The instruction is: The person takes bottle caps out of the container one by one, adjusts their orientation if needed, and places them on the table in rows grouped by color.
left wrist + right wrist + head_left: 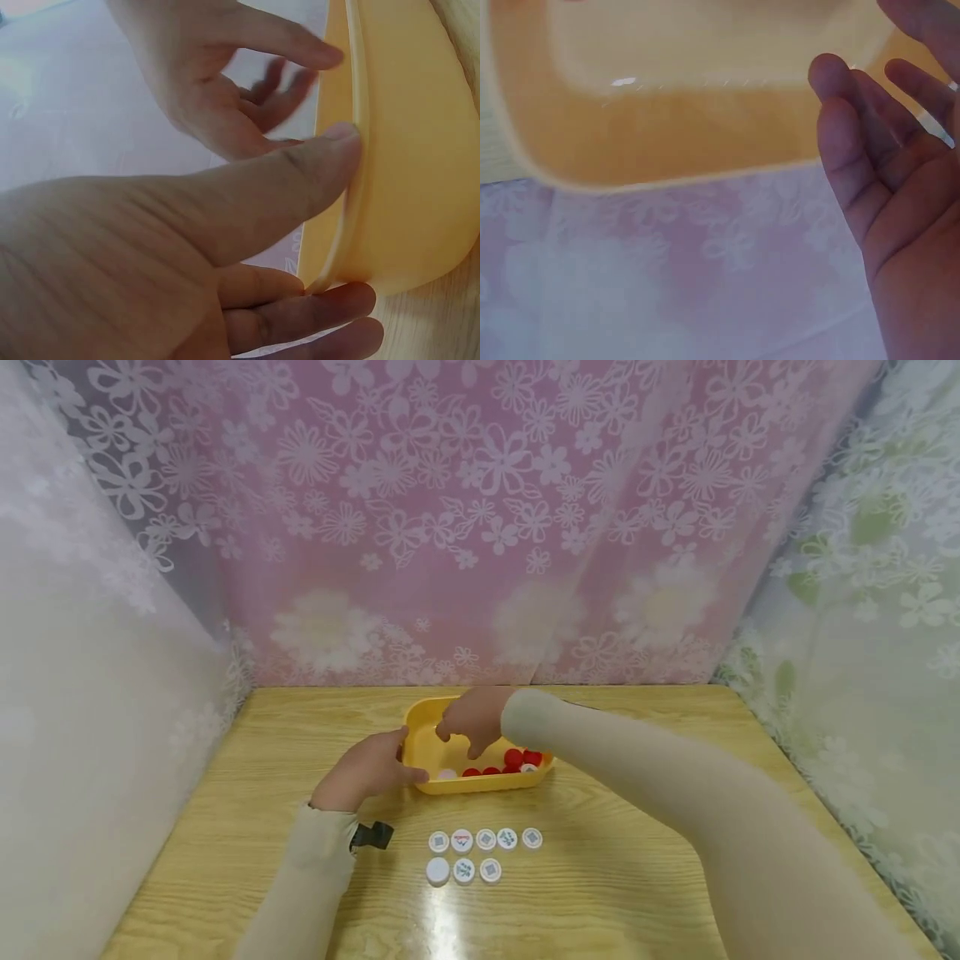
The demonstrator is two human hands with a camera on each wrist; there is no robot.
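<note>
Yellow tray (pixel 480 785), one, on a wooden table (pixel 615 877): left hand (pixel 372 764) grips its left end between thumb and fingers; right hand (pixel 472 720) over the interior, fingers loosely bent, nothing seen in them. Apparent step, reaching for a piece; next move calls for a pinch. White discs (pixel 486 839), eight, two rows, head view only; right wrist view adds that palm.

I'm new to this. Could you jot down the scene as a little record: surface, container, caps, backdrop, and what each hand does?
Surface: wooden table
Container: yellow tray
In tray: red caps, a white cap, a pale cap
In front: eight white caps, rows of five and three
Left hand: grips the tray's left end
Right hand: over the tray, no held object visible
Backdrop: pink floral cloth
</note>
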